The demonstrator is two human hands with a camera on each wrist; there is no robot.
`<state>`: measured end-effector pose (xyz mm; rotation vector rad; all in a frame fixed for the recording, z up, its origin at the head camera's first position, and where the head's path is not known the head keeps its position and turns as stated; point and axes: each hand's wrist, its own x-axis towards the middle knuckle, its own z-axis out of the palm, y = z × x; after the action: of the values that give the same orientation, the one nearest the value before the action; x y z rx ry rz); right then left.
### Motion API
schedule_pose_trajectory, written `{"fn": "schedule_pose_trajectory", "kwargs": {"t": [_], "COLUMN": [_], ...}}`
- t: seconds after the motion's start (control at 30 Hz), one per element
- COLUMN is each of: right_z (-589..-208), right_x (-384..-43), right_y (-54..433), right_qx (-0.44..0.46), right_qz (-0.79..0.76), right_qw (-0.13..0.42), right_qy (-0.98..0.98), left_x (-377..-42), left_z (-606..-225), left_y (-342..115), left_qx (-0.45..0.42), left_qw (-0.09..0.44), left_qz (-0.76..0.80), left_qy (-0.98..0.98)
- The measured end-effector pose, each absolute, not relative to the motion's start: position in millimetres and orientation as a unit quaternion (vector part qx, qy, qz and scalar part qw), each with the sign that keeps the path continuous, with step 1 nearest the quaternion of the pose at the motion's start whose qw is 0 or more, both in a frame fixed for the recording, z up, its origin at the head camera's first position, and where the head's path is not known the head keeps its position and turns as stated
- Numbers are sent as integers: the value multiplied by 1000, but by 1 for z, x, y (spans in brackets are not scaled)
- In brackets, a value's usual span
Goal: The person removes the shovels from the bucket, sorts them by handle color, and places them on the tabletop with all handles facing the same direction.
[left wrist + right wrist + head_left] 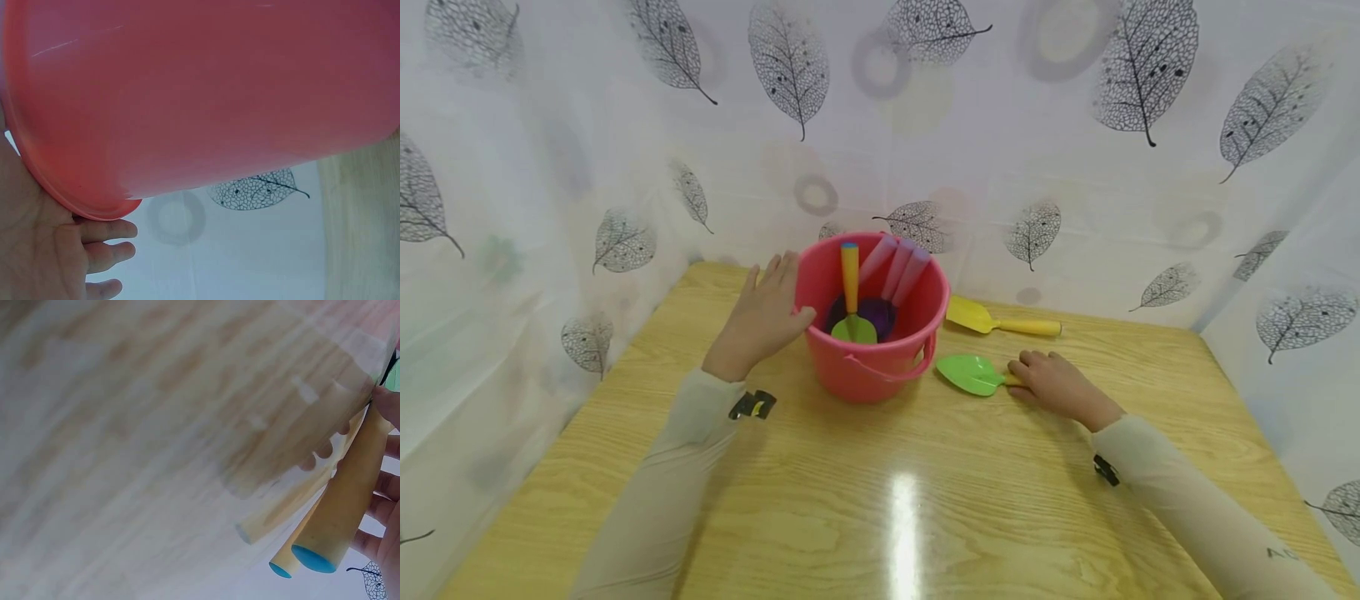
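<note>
On the wooden surface (880, 500), near its far edge, the pink bucket (868, 367) is standing upright, and the left hand (762, 321) is pressing against its side with fingers (106, 253) straight and spread and the thumb lying at the rim, seemingly steadying it so it does not slide or tip. Inside the bucket a green shovel (852, 321) with a yellow handle is leaning blade-down beside several pale pink handles, over something purple at the bottom. Just right of the bucket, a second green scoop (968, 373) is lying flat, and the right hand (1056, 385) is resting over its yellow handle (347, 500), fingers curling around it; the wrist view is showing the handle's blue end cap against the palm. Farther back, a yellow shovel (1000, 320) is lying apart from both hands, near the leaf-printed curtain (1075, 125) that is enclosing the scene.
</note>
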<state>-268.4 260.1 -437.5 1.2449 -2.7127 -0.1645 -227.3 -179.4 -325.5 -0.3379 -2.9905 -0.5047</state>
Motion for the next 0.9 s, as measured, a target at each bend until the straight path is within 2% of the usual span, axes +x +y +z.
{"fn": "schedule_pose_trajectory", "kwargs": {"t": [0.7, 0.9], "right_z": [-420, -409], "right_x": [-275, -274], "right_y": [261, 262], "right_qx": [435, 432], "right_qz": [-65, -65], "right_qw": [125, 110], "right_qy": [-889, -893], "left_x": [-228, -229], "left_z": [-326, -327], "left_y": [-180, -181], "left_qx": [-112, -112], "left_qw": [36, 41], "left_qz": [-165, -164], "left_qy": [-979, -979]}}
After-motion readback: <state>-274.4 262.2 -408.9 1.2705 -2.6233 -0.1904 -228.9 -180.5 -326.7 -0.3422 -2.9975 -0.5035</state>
